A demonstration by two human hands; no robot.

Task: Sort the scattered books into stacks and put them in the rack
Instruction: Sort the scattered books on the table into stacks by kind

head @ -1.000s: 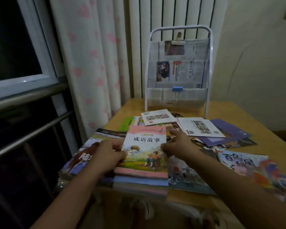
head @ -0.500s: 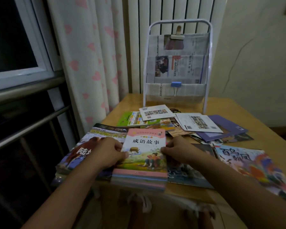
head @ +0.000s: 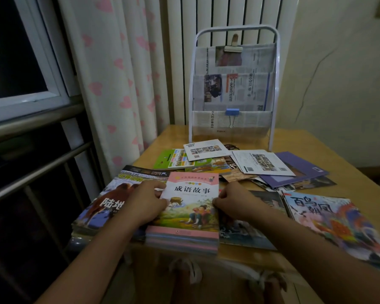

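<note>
A stack of thin books topped by a pink storybook lies at the table's near edge. My left hand grips the stack's left side and my right hand grips its right side, fingers curled at the edges. Under and left of the stack lies a large animal book. A colourful bird picture book lies to the right. More books and leaflets are scattered further back. The white metal rack, lined with newspaper, stands upright at the table's far edge.
The wooden table has a wall to the right. A curtain and window rail run along the left. Clips hold the newspaper on the rack.
Both hands have pulled the pink-topped stack toward the near edge and squared its books together. The fingers of my right hand moved from the top corner to the side.
</note>
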